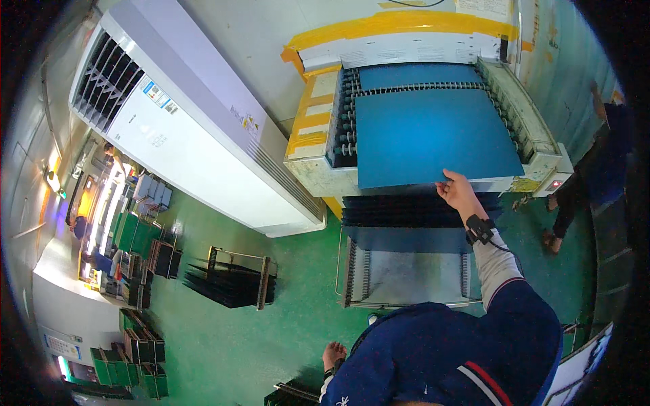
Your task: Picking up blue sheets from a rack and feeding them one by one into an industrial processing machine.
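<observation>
A large flat blue panel (433, 135) lies on the roller bed of a conveyor machine (316, 150), its near edge reaching past the machine's front. At that near edge, my right hand (460, 194) has its thumb and fingers closed on the panel. A second blue panel (420, 76) lies farther in on the rollers. Below my right hand, several dark panels (406, 238) stand in a wire rack (349, 274). My left hand (333, 354) hangs low beside my body, with its fingers curled and nothing visible in them.
A tall white air conditioner (210, 128) stands left of the machine. On the green floor (210, 345), another rack (263, 283) holds dark panels. More racks (139, 342) line the far left. Another person (596, 162) is at the right edge, beside the machine.
</observation>
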### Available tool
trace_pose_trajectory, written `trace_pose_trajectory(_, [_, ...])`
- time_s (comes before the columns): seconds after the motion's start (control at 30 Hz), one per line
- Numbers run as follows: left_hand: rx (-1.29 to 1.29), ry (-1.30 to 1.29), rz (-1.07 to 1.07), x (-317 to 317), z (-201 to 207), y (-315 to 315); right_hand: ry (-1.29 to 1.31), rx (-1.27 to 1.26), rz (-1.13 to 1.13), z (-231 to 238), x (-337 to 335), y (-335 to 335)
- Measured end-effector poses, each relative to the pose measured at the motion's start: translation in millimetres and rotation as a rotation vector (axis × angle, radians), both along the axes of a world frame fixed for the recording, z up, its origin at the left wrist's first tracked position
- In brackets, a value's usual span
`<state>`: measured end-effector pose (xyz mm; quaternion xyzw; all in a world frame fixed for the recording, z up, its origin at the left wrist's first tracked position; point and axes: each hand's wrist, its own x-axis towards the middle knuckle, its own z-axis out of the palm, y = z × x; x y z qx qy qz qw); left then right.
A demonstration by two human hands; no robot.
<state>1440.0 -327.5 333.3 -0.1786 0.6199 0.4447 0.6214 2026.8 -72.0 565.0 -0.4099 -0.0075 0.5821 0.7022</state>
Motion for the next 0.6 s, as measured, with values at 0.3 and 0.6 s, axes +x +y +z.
trace_pose_trajectory(0.3, [0.084,-0.056,-0.052,-6,-10,-2,-0.01,-0.001,0.001,-5,5,10])
trace_pose_trajectory(0.6, [0.579,0.338,-0.719,-47,-57,-30,-0.314,-0.055,0.458,31,-47,-23])
